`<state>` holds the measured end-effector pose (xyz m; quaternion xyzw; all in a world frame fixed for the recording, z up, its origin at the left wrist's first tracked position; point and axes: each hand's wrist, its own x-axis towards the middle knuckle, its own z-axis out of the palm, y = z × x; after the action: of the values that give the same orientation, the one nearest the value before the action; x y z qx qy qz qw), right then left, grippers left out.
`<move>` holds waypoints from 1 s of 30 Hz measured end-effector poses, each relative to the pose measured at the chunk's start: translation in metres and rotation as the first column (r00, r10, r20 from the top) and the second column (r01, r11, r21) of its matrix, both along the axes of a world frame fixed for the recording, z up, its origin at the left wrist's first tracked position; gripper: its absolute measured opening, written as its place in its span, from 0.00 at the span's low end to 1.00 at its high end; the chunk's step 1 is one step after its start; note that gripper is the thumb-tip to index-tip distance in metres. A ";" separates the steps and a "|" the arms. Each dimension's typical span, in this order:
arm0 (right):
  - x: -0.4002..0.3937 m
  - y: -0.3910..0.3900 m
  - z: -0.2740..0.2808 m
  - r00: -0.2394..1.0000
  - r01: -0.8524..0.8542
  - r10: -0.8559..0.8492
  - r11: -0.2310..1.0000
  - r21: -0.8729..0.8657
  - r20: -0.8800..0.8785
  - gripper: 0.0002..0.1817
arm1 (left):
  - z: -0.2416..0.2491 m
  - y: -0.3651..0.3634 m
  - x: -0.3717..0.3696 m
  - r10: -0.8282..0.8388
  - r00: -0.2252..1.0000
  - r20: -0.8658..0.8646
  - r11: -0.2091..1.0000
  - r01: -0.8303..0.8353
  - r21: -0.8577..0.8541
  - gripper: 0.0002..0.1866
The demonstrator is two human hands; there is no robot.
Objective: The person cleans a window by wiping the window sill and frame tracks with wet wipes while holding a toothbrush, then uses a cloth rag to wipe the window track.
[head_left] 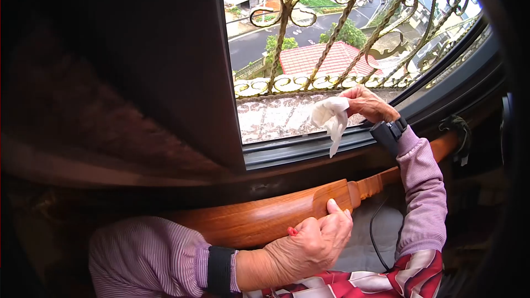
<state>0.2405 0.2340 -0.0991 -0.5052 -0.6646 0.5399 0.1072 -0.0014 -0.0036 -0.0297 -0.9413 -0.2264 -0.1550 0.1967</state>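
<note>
My right hand [369,105] reaches up to the window opening and pinches a crumpled white tissue [330,116]. The tissue's loose end hangs down over the window frame. Lower in view, my left hand [312,243] is closed at the polished wooden rail [259,213], its thumb lying on the wood near the rail's carved end. A small red piece [292,232] shows at the edge of this hand; I cannot make out what it is. The left hand's other fingers are curled and partly hidden.
The dark window frame [309,150] borders a stone sill [276,118]. Beyond stands an ornate metal grille [281,33], with a red tiled roof [326,59] and a road below. A black cable [374,237] hangs near a pale grey surface. A dark panel [138,66] fills the left.
</note>
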 end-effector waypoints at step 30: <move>-0.002 -0.063 0.046 0.670 0.264 -0.437 0.896 -0.357 -0.601 0.13 | 0.019 0.002 0.002 0.035 0.999 0.038 0.999 -0.034 -0.041 0.19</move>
<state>0.2385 0.1707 -0.0534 -0.4062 -0.4006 0.7291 0.3781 0.0010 -0.0014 -0.0108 -0.9379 -0.2494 -0.1652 0.1758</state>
